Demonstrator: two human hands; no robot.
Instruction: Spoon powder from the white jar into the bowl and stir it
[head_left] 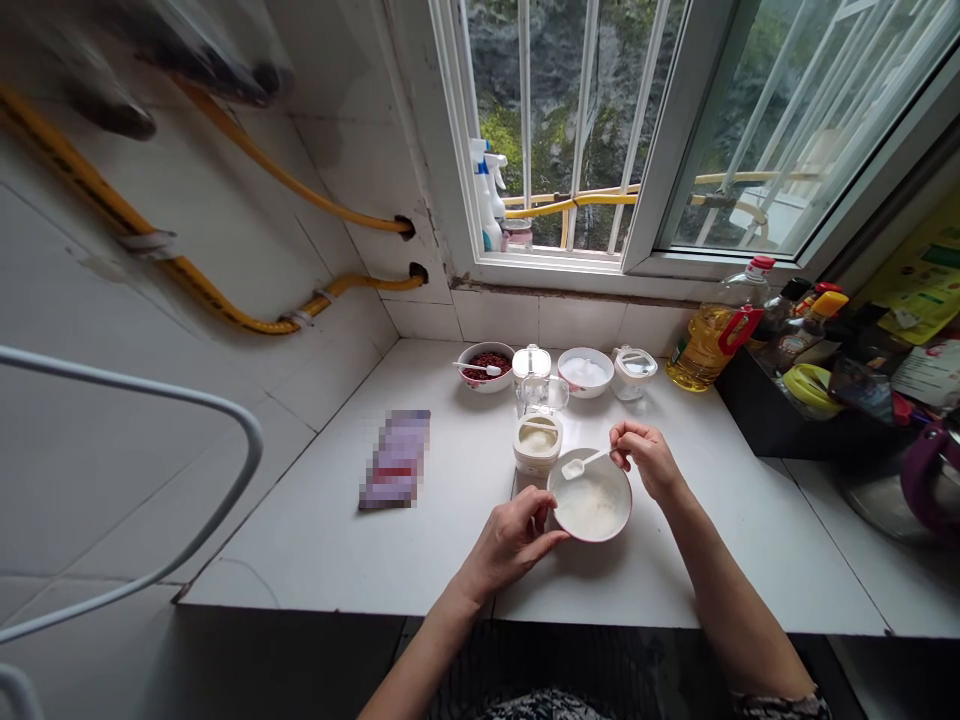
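You have: white bowl (590,497), red-rimmed, white contents; white spoon (583,465); white bench (337,520); dark red beans in bowl (486,365), upper centre; yellow hoses (225,300), upper left.

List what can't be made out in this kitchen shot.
Head view only:
- Flat packet: pixelated, label unreadable.
- Bowl in left hand: white contents, kind unclear.
- Spoon in right hand: too small to see its load.
- Open jar: contents unclear.
- Bottles at right: labels too small.
- Dark object, top left: motion-blurred.
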